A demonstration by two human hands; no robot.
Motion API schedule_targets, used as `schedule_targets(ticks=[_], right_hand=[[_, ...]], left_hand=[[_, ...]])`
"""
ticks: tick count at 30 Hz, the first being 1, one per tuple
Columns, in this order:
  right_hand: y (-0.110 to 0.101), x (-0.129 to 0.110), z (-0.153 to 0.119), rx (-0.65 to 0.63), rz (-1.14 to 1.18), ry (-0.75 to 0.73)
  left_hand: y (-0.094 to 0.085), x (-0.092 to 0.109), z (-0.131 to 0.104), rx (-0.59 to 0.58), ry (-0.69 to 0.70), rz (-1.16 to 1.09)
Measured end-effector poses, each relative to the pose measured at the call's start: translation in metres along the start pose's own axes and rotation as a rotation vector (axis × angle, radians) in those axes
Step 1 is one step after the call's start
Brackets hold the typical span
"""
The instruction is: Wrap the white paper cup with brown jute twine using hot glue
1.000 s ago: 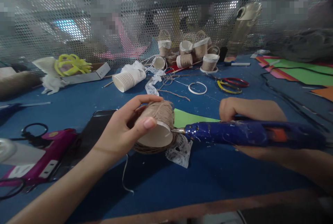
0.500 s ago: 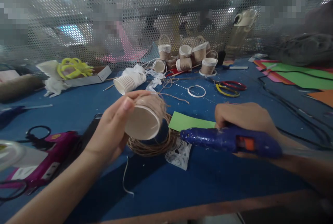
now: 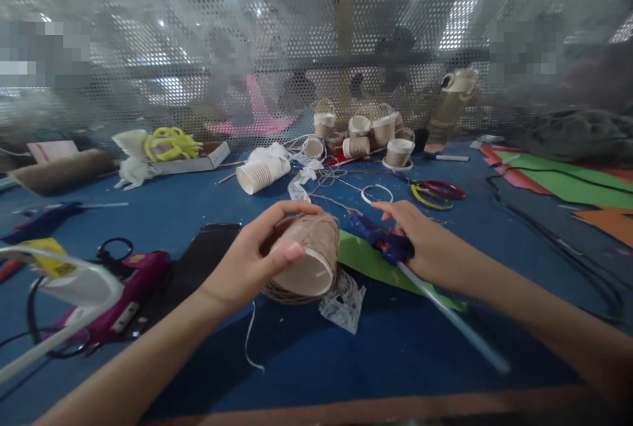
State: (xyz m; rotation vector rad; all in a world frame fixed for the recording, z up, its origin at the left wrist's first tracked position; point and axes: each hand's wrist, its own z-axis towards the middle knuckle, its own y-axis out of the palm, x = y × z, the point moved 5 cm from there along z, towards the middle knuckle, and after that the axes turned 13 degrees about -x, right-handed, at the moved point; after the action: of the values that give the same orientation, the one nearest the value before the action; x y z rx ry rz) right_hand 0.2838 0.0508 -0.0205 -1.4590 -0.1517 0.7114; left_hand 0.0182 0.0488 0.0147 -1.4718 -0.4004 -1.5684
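My left hand (image 3: 257,254) is closed around the side of a paper cup (image 3: 309,261) wrapped in brown twine. The cup is tilted, its white open mouth towards me, over a coil of twine (image 3: 287,295). To the right, my right hand (image 3: 420,235) is on the handle of a blue glue gun (image 3: 378,236), the index finger stretched forward. The gun's nozzle points away to the left and a long clear glue stick (image 3: 455,320) sticks out behind it. Under the gun lies a green paper strip (image 3: 361,258), with a scrap of white lace (image 3: 343,304) beside the cup.
Several small twine baskets (image 3: 383,129) stand at the back, near stacked paper cups (image 3: 262,174). Scissors (image 3: 435,194) and a white ring (image 3: 376,194) lie beyond my right hand. A magenta power strip (image 3: 119,294) and black phone (image 3: 202,261) are left; coloured sheets (image 3: 568,179) right.
The glue gun has turned from lying sideways to nozzle-away, over the green strip, and moved left with my right hand. The cup has come lower and right, over the twine coil.
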Motion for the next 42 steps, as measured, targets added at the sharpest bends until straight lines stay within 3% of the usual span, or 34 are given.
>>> schedule_targets(ticks=[4,9,14,21,35,42], right_hand=[[-0.003,0.003,0.002,-0.105,0.103,-0.111],[-0.017,-0.021,0.001,0.115,0.206,-0.235],[-0.006,-0.061,-0.002,0.119,0.224,-0.393],[-0.020,-0.076,-0.010,0.207,0.293,-0.608],[-0.016,-0.079,-0.014,0.137,0.380,-0.510],[-0.013,-0.080,-0.013,0.104,0.420,-0.530]], left_hand=[[0.007,0.004,0.001,-0.077,0.020,0.020],[0.017,0.000,-0.002,-0.140,0.053,-0.002],[0.021,-0.002,-0.003,-0.163,0.056,0.172],[0.022,0.001,0.000,-0.188,0.061,0.299],[0.023,0.003,-0.005,-0.048,0.228,0.176],[0.023,0.003,-0.005,0.023,0.298,0.188]])
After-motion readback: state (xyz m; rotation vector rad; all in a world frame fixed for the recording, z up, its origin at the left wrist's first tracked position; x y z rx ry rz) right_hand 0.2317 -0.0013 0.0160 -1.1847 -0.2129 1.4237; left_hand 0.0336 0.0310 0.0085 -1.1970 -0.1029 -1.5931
